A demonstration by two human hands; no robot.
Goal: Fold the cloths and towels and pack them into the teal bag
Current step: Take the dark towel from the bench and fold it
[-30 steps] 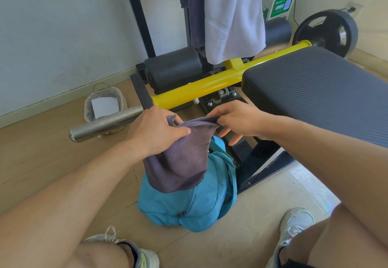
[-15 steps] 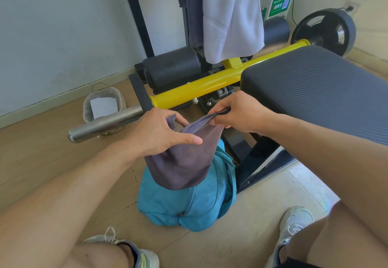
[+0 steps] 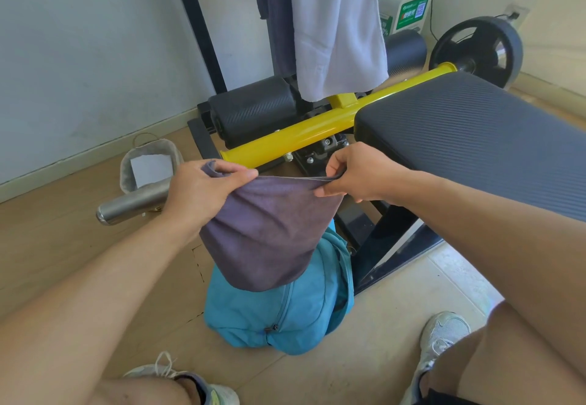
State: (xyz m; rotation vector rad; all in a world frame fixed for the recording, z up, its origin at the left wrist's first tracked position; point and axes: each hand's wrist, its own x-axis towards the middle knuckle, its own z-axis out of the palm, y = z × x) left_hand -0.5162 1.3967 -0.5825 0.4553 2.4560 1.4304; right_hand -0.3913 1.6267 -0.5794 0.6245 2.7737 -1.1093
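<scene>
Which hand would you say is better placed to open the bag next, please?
Probably the right hand: the bag's opening appears to sit on its side. Both hands grip the cloth; the left hand could keep it.

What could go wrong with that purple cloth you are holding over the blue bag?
1. The purple cloth hangs only from pinches by the left hand and the right hand; if one slips, it may drop onto the floor.
2. The teal bag lies slumped under the cloth and its opening is not clearly visible, so the cloth might land on top instead of inside.
</scene>
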